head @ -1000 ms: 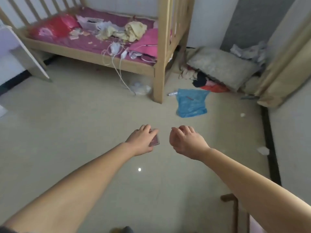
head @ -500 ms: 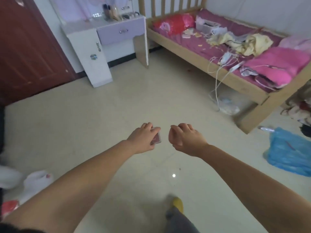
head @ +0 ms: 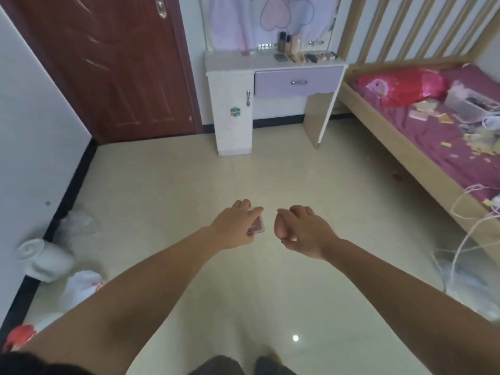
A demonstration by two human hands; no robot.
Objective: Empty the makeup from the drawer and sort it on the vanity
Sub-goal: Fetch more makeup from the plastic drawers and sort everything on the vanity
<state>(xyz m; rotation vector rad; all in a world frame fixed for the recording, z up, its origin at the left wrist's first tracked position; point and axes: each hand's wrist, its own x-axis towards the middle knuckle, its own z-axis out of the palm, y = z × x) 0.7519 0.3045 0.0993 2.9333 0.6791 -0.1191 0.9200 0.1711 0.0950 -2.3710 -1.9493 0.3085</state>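
Observation:
My left hand [head: 234,227] grips a small flat pink case [head: 256,226], held out over the floor. Beside it my right hand [head: 299,230] is curled with nothing visible in it. Across the room stands the white vanity [head: 232,104] with its lilac drawer [head: 297,81] closed. Several makeup bottles [head: 290,44] and small palettes [head: 318,56] sit on the right of the vanity top, below the mirror.
A brown door [head: 108,63] is left of the vanity. A wooden bed [head: 422,123] with purple sheet, red pillow and clutter runs along the right. White bags [head: 78,288] and a roll lie by the left wall. Cables hang off the bed.
The view has swung left from the bed end to face the vanity and door. Both hands keep their pose, the left still holding the pink case.

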